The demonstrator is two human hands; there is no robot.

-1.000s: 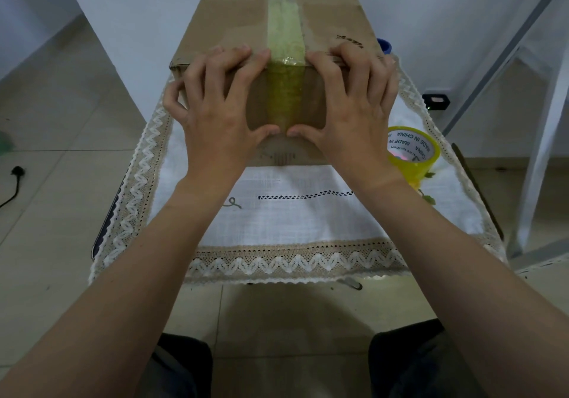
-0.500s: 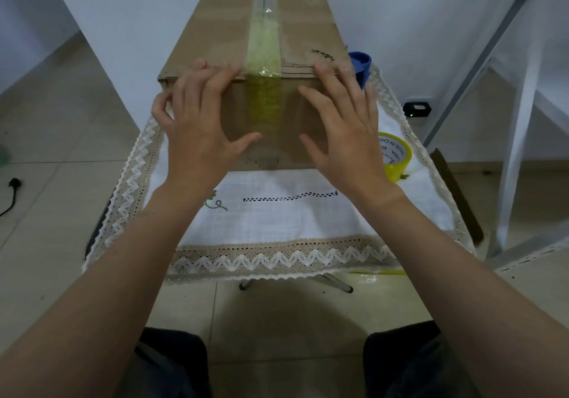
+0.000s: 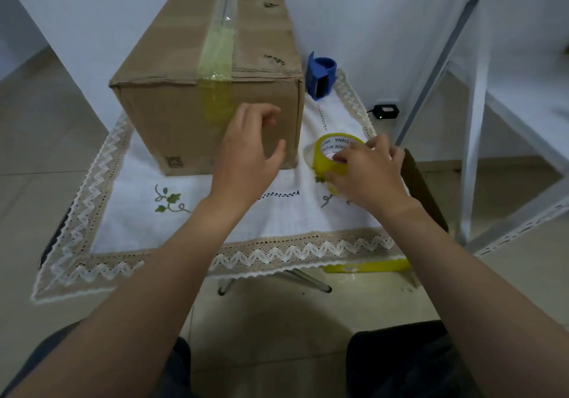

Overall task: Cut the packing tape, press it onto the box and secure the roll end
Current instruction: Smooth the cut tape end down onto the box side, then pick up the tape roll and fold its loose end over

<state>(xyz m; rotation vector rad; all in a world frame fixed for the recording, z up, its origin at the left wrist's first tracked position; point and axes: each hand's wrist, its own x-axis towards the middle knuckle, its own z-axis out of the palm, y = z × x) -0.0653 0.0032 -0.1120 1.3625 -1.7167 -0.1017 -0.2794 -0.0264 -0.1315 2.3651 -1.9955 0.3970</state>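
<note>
The box (image 3: 184, 114) stands on the far left part of the table (image 3: 50, 243), on a white cloth (image 3: 147, 228) with a zigzag lace border. A strip of yellowish tape (image 3: 219, 49) runs along the middle seam of the box top, folds over the near top edge and ends partway down the front face. It lies flat against the cardboard.

The left hand (image 3: 249, 151) is in front of the box's front face, just right of the tape's lower end. Its fingers are loosely curled and it holds nothing. Whether the fingertips touch the cardboard cannot be told.

The roll (image 3: 329, 157) of yellow tape lies on the cloth just right of the box, near its front right corner, with the printed core facing up. The right hand (image 3: 369, 173) grips it: the thumb presses the near outer side, one finger reaches onto the core, and the other fingers curl over the far rim. The loose end of the roll is hidden under the hand.

A blue dispenser (image 3: 321, 74) stands on the cloth behind the roll, close to the box's right side. A brown cardboard piece (image 3: 423, 188) leans along the table's right edge. A black adapter (image 3: 386, 111) with a small light lies on the floor beyond, by a white frame (image 3: 472, 105).
</note>
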